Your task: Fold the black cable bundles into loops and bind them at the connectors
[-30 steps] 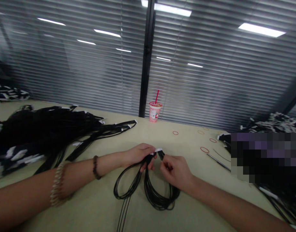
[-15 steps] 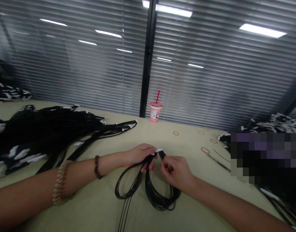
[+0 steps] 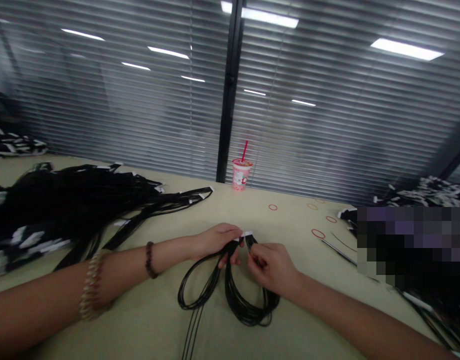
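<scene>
A bundle of thin black cords [image 3: 233,295] lies looped on the pale table [image 3: 290,220] in front of me, with white tags at its upper end. My left hand [image 3: 215,240] is closed around the top of the loops, pinching them near the white tags. My right hand [image 3: 271,267] is closed too, its fingers pinching the cord ends just right of the left hand. Both hands nearly touch. Two loops hang down toward me, and a few straight strands run off the bottom edge.
A big heap of black cords with white tags [image 3: 53,205] covers the table's left side. A pink cup with a red straw [image 3: 240,174] stands at the back by the window blinds. Red rubber bands [image 3: 318,233] lie scattered to the right, near another cord pile [image 3: 428,195].
Almost nothing: both hands stay pinched on the cord bundle in the same place; the right hand's fingers shifted slightly.
</scene>
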`<act>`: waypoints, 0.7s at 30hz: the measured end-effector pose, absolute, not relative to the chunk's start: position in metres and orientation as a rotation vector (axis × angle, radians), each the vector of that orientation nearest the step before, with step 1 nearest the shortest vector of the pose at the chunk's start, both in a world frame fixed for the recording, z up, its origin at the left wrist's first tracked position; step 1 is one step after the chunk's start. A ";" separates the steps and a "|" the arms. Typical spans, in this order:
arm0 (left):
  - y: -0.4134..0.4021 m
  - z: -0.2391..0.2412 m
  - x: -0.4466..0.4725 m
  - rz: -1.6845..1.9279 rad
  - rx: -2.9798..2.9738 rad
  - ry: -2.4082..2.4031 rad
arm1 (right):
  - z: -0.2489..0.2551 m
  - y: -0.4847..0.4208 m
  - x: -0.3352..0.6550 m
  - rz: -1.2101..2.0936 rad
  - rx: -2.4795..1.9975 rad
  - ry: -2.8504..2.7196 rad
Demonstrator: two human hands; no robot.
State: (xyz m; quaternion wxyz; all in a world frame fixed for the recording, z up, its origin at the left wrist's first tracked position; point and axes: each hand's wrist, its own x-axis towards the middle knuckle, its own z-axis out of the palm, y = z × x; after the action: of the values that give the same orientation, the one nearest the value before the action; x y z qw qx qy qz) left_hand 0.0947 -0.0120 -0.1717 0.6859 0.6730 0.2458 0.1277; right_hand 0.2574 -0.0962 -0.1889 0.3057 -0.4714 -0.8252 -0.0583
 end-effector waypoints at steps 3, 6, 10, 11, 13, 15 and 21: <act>-0.012 -0.172 0.095 0.285 1.504 0.549 | -0.189 -0.096 0.257 -0.146 -1.257 -2.188; -0.013 -0.171 0.094 0.284 1.504 0.548 | -0.189 -0.096 0.258 -0.151 -1.264 -2.194; -0.015 -0.168 0.094 0.269 1.505 0.567 | -0.189 -0.097 0.257 -0.153 -1.273 -2.208; -0.016 -0.167 0.094 0.265 1.507 0.576 | -0.189 -0.097 0.257 -0.156 -1.276 -2.211; -0.017 -0.165 0.094 0.261 1.509 0.588 | -0.188 -0.097 0.257 -0.167 -1.281 -2.216; -0.018 -0.163 0.094 0.262 1.509 0.583 | -0.187 -0.097 0.257 -0.175 -1.279 -2.224; -0.016 -0.165 0.094 0.257 1.520 0.574 | -0.188 -0.097 0.258 -0.169 -1.267 -2.236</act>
State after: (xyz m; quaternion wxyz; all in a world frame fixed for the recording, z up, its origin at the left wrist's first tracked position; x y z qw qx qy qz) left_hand 0.0935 -0.0165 -0.1649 0.6805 0.6770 0.2558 0.1146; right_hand 0.2579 -0.0971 -0.1881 0.2794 -0.4723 -0.8336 -0.0629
